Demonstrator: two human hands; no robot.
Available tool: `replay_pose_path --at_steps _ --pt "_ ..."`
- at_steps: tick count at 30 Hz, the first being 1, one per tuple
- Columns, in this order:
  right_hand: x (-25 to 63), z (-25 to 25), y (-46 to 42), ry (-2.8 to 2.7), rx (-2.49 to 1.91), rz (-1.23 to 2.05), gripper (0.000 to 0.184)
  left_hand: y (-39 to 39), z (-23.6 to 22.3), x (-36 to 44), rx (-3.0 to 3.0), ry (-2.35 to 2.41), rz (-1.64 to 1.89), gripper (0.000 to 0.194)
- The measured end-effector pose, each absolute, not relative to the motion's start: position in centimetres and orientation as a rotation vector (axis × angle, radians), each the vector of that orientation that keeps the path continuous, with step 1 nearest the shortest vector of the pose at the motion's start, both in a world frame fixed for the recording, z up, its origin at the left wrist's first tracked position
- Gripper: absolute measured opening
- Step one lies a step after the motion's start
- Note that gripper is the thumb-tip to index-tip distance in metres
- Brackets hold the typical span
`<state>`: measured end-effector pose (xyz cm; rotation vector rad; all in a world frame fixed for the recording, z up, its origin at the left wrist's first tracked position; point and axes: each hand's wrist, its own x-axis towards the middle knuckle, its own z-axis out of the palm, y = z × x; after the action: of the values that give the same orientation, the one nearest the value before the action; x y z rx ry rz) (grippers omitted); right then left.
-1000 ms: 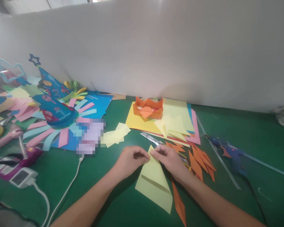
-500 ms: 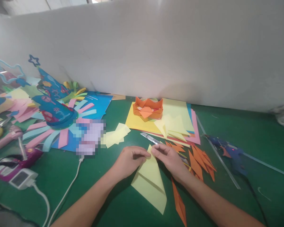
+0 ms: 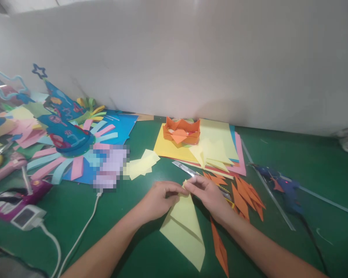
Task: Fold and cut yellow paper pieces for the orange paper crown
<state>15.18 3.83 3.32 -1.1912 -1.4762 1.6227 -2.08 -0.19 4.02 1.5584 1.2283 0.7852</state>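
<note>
Both hands pinch the narrow top of a pale yellow sheet of paper (image 3: 183, 227), folded so a flap lies across it and its lower end flares toward me. My left hand (image 3: 160, 199) grips the tip from the left, fingers curled. From the right, my right hand (image 3: 204, 193) holds the same tip between thumb and fingers. Behind the right hand lies a utility knife (image 3: 185, 168), its blade showing and its handle partly hidden. Folded orange paper pieces (image 3: 243, 197) lie just right of that hand, and a single orange piece (image 3: 219, 247) rests beside the sheet.
An orange paper crown-like box (image 3: 181, 131) sits on stacked coloured paper (image 3: 220, 131). To the right is a blue glue gun (image 3: 287, 189) with a lit red light. Small yellow slips (image 3: 143, 165), decorated blue cone hats (image 3: 68, 133) and a power strip (image 3: 20, 204) with cables are at left.
The yellow sheet's lower end has swung to the left while both hands keep its top tip. The hands have shifted only slightly.
</note>
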Motion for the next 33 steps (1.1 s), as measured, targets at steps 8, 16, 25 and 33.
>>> replay_pose_path --at_steps 8,16,25,33 --pt "15.16 3.05 3.73 -1.427 -1.174 1.629 0.03 -0.31 3.89 -1.41 1.471 1.284 0.801 0.019" --pt "15.55 3.5 3.94 -1.438 -1.154 1.703 0.03 -0.21 3.64 -1.53 1.486 1.308 0.796 0.018" --pt "15.18 2.95 3.6 -1.487 -1.222 1.529 0.035 -0.2 3.86 -1.64 1.536 1.291 0.736 0.019" --pt "15.22 3.17 3.88 -1.518 -1.166 1.602 0.032 -0.08 3.78 -1.68 1.552 1.319 0.806 0.019"
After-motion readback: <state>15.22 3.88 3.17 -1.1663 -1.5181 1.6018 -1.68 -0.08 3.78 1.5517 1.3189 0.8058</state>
